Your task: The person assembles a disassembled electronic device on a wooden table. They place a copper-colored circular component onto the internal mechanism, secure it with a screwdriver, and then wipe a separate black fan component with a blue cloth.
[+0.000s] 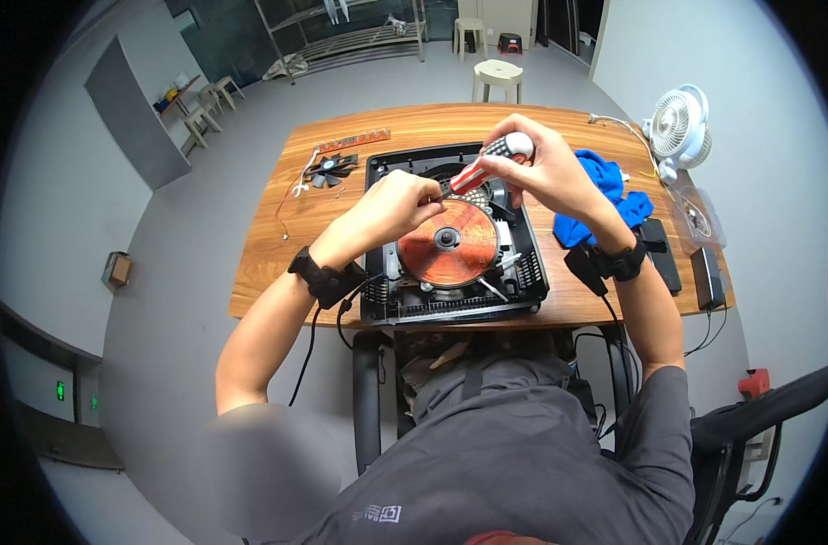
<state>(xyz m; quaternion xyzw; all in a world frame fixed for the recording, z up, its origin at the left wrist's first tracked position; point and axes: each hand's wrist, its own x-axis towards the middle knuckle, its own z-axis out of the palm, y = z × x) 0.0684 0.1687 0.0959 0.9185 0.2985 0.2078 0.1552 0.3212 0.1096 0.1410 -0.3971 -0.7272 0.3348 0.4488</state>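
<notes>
An opened induction cooker, a black square housing [377,300], lies on the wooden table in front of me. Its round copper coil [423,250] is exposed, with a dark hub at the centre. My right hand [545,163] grips the red, white and black handle of a screwdriver [475,175], held tilted with its tip pointing down and left. Beside that tip, over the coil's far edge, my left hand [400,204] has its fingers pinched together; what they hold is hidden. A dark round grille, partly covered by the hands, shows behind the coil.
A small black fan [332,170] and a narrow orange circuit board [355,141] with wires lie at the far left. To the right are a blue cloth [604,195], a black box [707,277], a clear plastic tray [700,218] and a white desk fan [679,127].
</notes>
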